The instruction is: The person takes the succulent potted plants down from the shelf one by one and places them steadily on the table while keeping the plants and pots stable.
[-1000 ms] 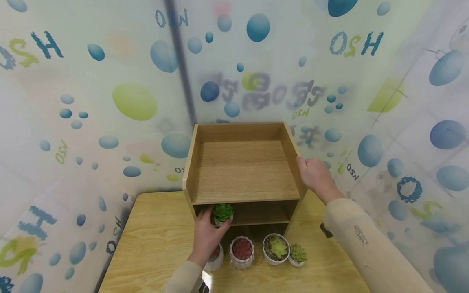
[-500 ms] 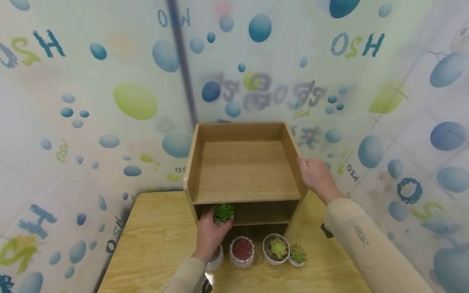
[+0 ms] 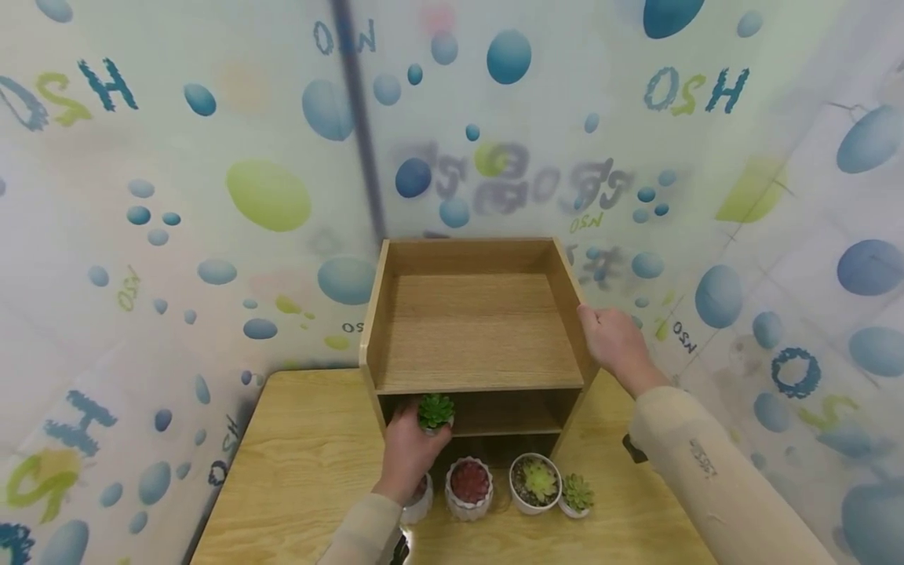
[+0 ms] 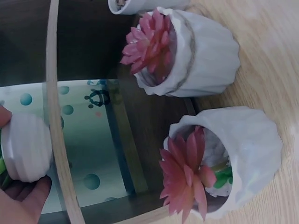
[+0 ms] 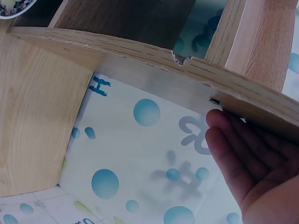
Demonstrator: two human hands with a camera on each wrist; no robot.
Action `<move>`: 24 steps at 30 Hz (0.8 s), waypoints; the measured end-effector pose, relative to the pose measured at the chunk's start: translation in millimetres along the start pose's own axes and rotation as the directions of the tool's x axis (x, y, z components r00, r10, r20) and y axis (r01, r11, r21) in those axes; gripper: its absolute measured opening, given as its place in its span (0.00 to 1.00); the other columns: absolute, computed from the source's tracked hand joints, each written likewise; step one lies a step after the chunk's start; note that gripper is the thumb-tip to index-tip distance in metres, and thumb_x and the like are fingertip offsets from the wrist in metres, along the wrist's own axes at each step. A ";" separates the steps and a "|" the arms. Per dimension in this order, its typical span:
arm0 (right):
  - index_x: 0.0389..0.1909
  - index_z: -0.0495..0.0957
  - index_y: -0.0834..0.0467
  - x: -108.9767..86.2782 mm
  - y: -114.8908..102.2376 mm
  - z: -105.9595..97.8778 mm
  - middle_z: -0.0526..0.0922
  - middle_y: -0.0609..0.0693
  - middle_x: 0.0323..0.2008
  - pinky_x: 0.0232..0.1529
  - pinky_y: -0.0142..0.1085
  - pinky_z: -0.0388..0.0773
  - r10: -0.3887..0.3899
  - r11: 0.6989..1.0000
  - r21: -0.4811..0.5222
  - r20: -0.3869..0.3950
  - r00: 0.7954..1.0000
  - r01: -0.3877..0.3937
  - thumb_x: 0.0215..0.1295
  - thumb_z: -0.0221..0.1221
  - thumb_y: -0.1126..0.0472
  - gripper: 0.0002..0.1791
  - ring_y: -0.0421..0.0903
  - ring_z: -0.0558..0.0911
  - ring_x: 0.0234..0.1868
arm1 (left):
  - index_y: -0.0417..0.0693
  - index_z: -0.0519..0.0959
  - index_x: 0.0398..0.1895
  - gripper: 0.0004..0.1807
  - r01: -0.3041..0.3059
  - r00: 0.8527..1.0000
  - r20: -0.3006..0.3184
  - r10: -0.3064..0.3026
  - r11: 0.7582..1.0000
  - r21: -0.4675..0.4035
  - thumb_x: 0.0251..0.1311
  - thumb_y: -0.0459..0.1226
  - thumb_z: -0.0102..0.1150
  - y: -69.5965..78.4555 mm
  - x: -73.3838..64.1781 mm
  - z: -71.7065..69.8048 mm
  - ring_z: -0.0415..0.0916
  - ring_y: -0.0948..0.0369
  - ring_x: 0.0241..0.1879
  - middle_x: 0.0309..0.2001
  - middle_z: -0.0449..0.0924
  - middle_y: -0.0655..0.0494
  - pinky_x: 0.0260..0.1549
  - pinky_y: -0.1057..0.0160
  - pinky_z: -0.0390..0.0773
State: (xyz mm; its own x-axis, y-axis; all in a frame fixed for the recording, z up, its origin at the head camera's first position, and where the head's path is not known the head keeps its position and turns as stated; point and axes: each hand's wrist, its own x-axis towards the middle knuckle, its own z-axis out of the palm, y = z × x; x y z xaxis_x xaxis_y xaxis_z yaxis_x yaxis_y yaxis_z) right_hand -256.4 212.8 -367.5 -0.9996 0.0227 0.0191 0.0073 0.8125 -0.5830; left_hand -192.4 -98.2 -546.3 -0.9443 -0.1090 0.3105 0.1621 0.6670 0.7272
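Observation:
My left hand [image 3: 412,451] holds a small ribbed white pot [image 4: 28,147] with a green succulent [image 3: 435,410] in it, fingers on opposite sides of the pot. It is at the left end of the wooden shelf unit's [image 3: 487,329] middle opening, right at the board's front edge in the left wrist view. My right hand [image 3: 616,345] grips the unit's right side panel, with its fingers [image 5: 233,154] along the panel's outer face; the thumb is hidden in the right wrist view.
Below, before the unit, stand two white pots with red succulents [image 4: 149,44] [image 4: 184,172], a round white pot [image 3: 534,482] with a yellow-green succulent and a smaller potted succulent [image 3: 577,494]. The wooden table [image 3: 304,447] meets a patterned wall [image 3: 268,196] behind.
The whole head view has shifted slightly to the right. My left hand has stayed at the opening with the potted succulent, and my right hand has kept its hold on the panel.

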 end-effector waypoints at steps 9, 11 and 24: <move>0.15 0.60 0.55 -1.6 1.2 -4.0 0.63 0.47 0.14 0.23 0.39 0.64 -0.011 1.000 -0.010 -0.017 1.000 0.011 0.82 0.33 0.42 0.34 0.46 0.64 0.18 | 0.38 0.80 0.51 0.26 0.006 1.000 0.030 -0.006 1.000 -0.003 0.49 0.38 0.77 4.8 3.4 -0.7 0.82 0.50 0.42 0.44 0.83 0.42 0.41 0.49 0.85; 0.15 0.60 0.55 -1.5 0.8 -3.7 0.62 0.47 0.14 0.23 0.39 0.64 -0.010 1.000 -0.007 -0.017 1.000 0.010 0.82 0.33 0.42 0.34 0.46 0.64 0.18 | 0.37 0.79 0.54 0.29 0.014 0.999 0.040 -0.014 1.000 0.002 0.49 0.38 0.77 5.5 4.7 -1.9 0.83 0.48 0.44 0.46 0.83 0.40 0.43 0.48 0.85; 0.14 0.60 0.55 -0.6 0.0 -0.9 0.62 0.47 0.14 0.23 0.39 0.65 -0.010 1.000 0.001 -0.014 1.000 0.010 0.82 0.34 0.42 0.34 0.46 0.64 0.18 | 0.36 0.80 0.56 0.31 0.019 0.997 0.081 -0.020 1.000 0.011 0.47 0.38 0.78 4.2 7.3 -6.0 0.82 0.50 0.45 0.49 0.83 0.41 0.44 0.49 0.84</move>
State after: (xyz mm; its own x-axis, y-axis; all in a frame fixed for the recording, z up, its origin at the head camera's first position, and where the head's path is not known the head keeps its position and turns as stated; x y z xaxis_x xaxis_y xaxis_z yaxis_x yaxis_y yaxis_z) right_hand -255.8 213.4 -366.7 -0.9991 0.0227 0.0365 -0.0029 0.8118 -0.5839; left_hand -196.9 -100.6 -537.3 -0.9674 -0.0623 0.2453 0.1408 0.6730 0.7261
